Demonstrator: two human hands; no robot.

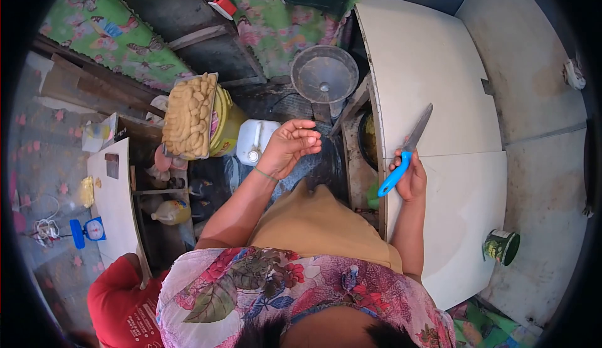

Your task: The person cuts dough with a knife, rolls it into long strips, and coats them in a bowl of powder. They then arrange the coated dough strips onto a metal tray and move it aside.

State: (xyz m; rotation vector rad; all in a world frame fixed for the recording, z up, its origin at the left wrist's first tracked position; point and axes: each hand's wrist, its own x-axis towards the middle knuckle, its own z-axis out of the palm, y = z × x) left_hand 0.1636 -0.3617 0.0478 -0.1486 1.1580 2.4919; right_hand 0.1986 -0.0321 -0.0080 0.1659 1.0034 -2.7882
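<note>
A knife with a grey blade (419,127) and a bright blue handle (395,174) is in my right hand (411,177). My fingers close round the upper part of the handle, and the blade points up and away over the white board surface (433,53). My left hand (290,150) hovers in front of my body, its fingers half bent with small gaps between them. Nothing shows in it. Beneath and beyond it, a white jug (263,131) stands on the floor.
A tray of tan, rounded pieces (189,116) rests on a yellow bucket (226,122). Behind is a grey basin (324,75). A dark pan (369,138) sits partly under the board. At left are a blue scale (88,231) and a person in a red shirt (122,301); at right, a green can (501,246).
</note>
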